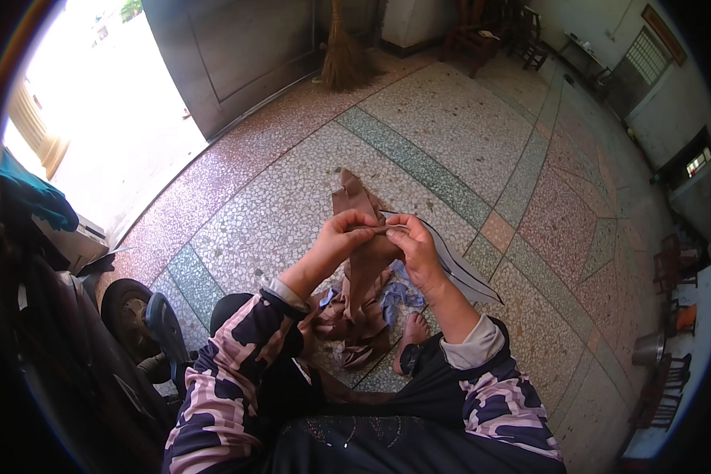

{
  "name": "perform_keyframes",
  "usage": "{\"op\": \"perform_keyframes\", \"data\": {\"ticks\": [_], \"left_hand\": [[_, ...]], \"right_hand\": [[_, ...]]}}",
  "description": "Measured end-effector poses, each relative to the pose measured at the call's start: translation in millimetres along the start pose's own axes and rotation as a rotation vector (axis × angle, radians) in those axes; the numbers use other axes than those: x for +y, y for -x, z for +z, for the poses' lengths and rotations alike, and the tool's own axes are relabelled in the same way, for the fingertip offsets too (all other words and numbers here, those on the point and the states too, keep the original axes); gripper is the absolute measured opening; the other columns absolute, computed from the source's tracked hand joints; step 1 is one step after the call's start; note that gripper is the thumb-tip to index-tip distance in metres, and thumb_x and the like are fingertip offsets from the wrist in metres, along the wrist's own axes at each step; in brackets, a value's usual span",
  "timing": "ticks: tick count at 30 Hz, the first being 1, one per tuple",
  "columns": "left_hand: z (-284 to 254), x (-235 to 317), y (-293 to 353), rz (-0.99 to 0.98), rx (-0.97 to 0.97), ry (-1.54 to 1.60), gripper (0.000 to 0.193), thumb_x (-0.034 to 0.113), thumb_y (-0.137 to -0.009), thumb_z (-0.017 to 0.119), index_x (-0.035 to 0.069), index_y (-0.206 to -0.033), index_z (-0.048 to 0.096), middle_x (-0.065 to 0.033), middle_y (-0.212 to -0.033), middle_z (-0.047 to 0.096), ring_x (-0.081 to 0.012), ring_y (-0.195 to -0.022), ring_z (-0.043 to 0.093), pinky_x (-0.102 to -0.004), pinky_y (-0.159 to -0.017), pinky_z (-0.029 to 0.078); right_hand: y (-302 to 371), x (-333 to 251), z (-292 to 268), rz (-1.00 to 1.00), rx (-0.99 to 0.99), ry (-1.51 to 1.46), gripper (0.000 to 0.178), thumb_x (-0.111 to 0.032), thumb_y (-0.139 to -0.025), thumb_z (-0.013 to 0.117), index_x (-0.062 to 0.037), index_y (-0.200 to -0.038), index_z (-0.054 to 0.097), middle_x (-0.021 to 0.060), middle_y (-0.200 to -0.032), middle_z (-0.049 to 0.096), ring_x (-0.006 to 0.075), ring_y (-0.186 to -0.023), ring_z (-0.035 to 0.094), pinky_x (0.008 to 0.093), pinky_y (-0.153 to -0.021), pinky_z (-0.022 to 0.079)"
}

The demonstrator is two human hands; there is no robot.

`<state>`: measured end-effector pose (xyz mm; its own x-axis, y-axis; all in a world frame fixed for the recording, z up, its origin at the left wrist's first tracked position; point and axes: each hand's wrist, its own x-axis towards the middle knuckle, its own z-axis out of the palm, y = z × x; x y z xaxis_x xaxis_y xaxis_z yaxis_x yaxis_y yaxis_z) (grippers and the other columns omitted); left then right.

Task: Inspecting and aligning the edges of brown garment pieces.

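Observation:
Between both hands, raised in front of my knees, is a piece of brown cloth [367, 265]. My left hand [346, 237] pinches its folded edge between thumb and fingers. Close beside it, my right hand [413, 241] pinches the same edge. One end of the cloth sticks up beyond the hands, and the rest hangs down below them. On the floor between my feet lies a heap of brown cloth pieces [347, 320] with some blue-grey scraps [399, 299] among them. A long pale strip with a dark border [458, 272] stretches out behind my right hand.
The floor is speckled terrazzo [268, 189] with green bands. A straw broom [344, 59] leans by the dark door [237, 55], beside a bright doorway. To my left stands a vehicle with a black wheel [126, 316]. Wooden chairs [663, 387] and a metal bucket [648, 348] are at the right.

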<state>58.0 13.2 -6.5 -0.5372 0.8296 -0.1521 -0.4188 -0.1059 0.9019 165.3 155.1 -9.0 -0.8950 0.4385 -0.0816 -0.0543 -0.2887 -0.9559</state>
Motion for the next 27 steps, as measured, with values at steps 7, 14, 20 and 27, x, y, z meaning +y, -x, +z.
{"op": "perform_keyframes", "data": {"ticks": [7,14,20,27], "left_hand": [[16,11,12,0.329,0.121,-0.674,0.021,0.010,-0.086,0.058,0.002,-0.105,0.055,-0.0027,-0.088,0.062,-0.0101,-0.084,0.058,-0.0224,-0.073,0.046],[6,7,5,-0.061,-0.016,0.128,0.021,0.009,-0.085,0.059,0.004,-0.105,0.055,-0.0044,-0.093,0.060,-0.0119,-0.086,0.059,-0.0229,-0.075,0.047],[2,4,3,-0.031,-0.020,0.084,0.019,0.010,-0.086,0.058,0.004,-0.104,0.056,-0.0033,-0.095,0.060,-0.0111,-0.087,0.058,-0.0222,-0.075,0.047],[2,2,2,-0.029,0.005,0.051,0.019,0.010,-0.086,0.059,0.004,-0.104,0.055,-0.0024,-0.094,0.059,-0.0105,-0.087,0.057,-0.0223,-0.076,0.047]], "right_hand": [[0,-6,0,0.147,-0.051,-0.056,0.015,-0.008,-0.084,0.055,-0.0039,-0.098,0.056,0.0023,-0.087,0.057,0.0081,-0.081,0.053,0.0209,-0.074,0.043],[0,-1,-2,0.004,-0.047,-0.042,0.018,0.000,-0.080,0.051,-0.0024,-0.097,0.056,0.0047,-0.088,0.058,0.0106,-0.080,0.056,0.0224,-0.074,0.045],[3,-8,2,0.049,-0.059,-0.032,0.017,-0.001,-0.079,0.052,-0.0023,-0.096,0.055,0.0036,-0.088,0.058,0.0091,-0.079,0.055,0.0208,-0.075,0.043],[-1,4,-5,0.045,-0.075,-0.010,0.017,-0.006,-0.082,0.056,-0.0020,-0.098,0.054,0.0032,-0.088,0.058,0.0082,-0.080,0.054,0.0208,-0.074,0.043]]}}
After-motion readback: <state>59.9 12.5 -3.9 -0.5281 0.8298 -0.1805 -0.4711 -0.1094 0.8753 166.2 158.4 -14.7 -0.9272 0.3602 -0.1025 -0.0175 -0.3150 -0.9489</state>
